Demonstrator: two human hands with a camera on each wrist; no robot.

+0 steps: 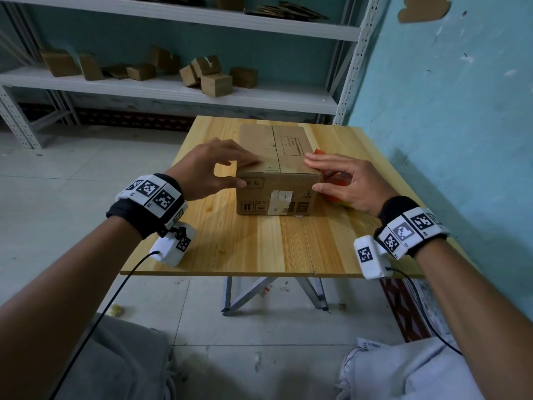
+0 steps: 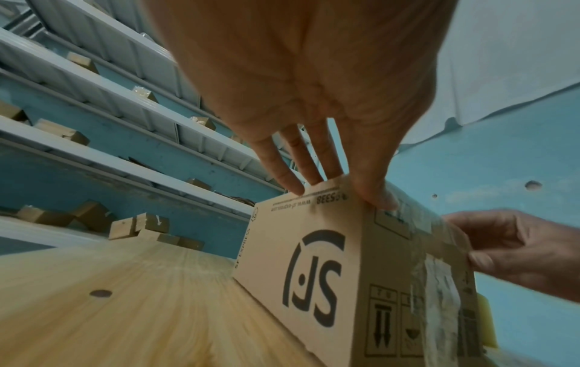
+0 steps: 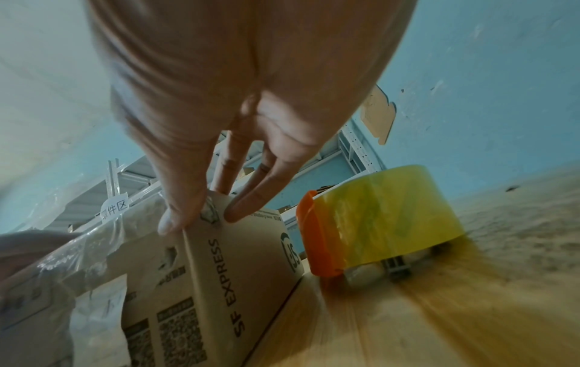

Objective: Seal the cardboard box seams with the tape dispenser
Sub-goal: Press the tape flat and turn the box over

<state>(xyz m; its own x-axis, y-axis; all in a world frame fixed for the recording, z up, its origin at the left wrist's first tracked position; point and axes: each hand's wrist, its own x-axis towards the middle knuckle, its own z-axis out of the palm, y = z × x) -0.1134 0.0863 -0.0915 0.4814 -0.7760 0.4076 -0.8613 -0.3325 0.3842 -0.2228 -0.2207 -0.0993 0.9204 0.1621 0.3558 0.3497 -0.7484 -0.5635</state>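
A brown cardboard box (image 1: 277, 168) stands on the wooden table (image 1: 259, 243), its top flaps meeting in a centre seam (image 1: 275, 148) that runs away from me. My left hand (image 1: 245, 173) rests straight fingers on the top near-left corner, thumb on the front face (image 2: 345, 191). At the near-right corner my right hand (image 1: 313, 174) touches the box the same way (image 3: 201, 218). The tape dispenser (image 3: 376, 218), orange with a yellowish tape roll, lies on the table just right of the box, mostly hidden behind my right hand in the head view (image 1: 320, 153).
Old tape and a torn label (image 1: 281, 202) cover part of the box's front face. Metal shelves with several small cardboard boxes (image 1: 216, 79) stand behind the table. A blue wall (image 1: 447, 111) runs close along the right side.
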